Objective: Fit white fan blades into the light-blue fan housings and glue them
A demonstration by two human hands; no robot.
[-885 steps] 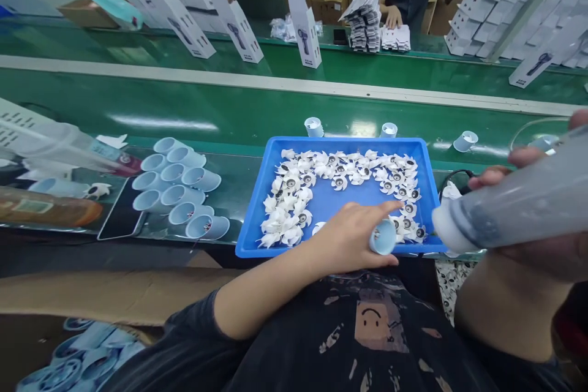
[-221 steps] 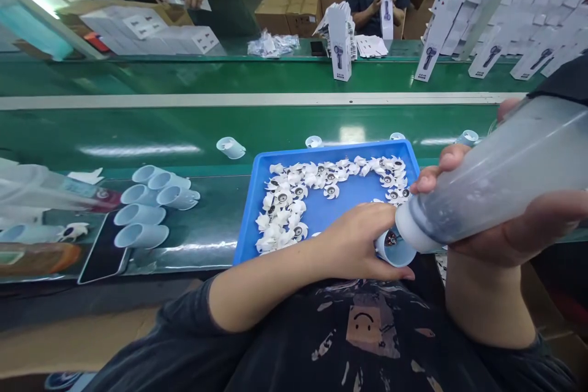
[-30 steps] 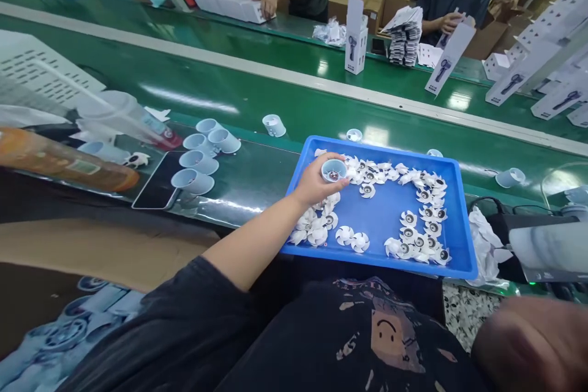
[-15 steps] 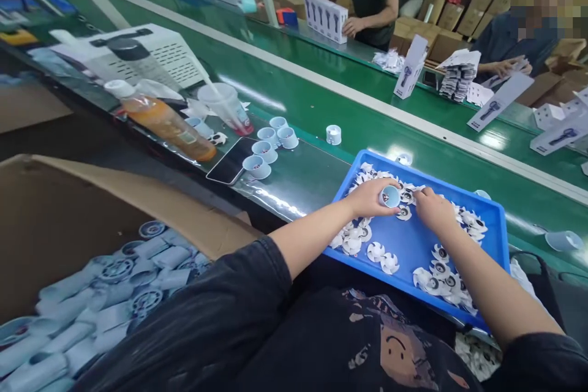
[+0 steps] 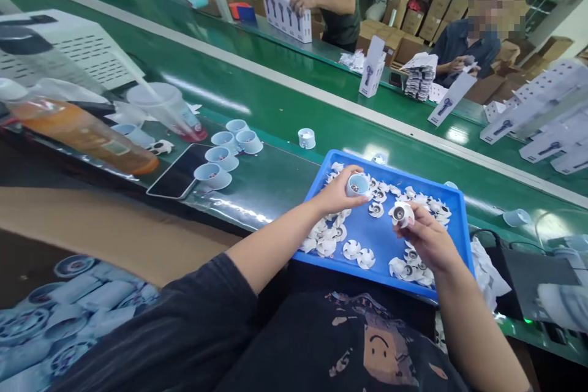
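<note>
My left hand [image 5: 340,191] is wrapped round a light-blue cylindrical housing [image 5: 358,184], its open end facing up with small reddish parts inside. Between the fingers of my right hand [image 5: 425,229] is a white fan impeller [image 5: 402,214], its dark hub turned toward me. Both hands are above a blue tray [image 5: 316,187], apart from each other. Many white impellers lie in the tray in loose clusters, among them a pair [image 5: 358,253] near its front edge.
Several blue housings [image 5: 221,158] stand left of the tray beside a phone [image 5: 177,171], a drink bottle [image 5: 82,131] and a plastic cup [image 5: 158,104]. A carton [image 5: 110,214] of blue housings is at lower left. Across the green conveyor [image 5: 275,95], two people handle printed boxes [image 5: 288,15].
My right hand has lifted a white impeller out of the tray and turned it upward. My left hand still holds the blue housing. The view has shifted to the right.
</note>
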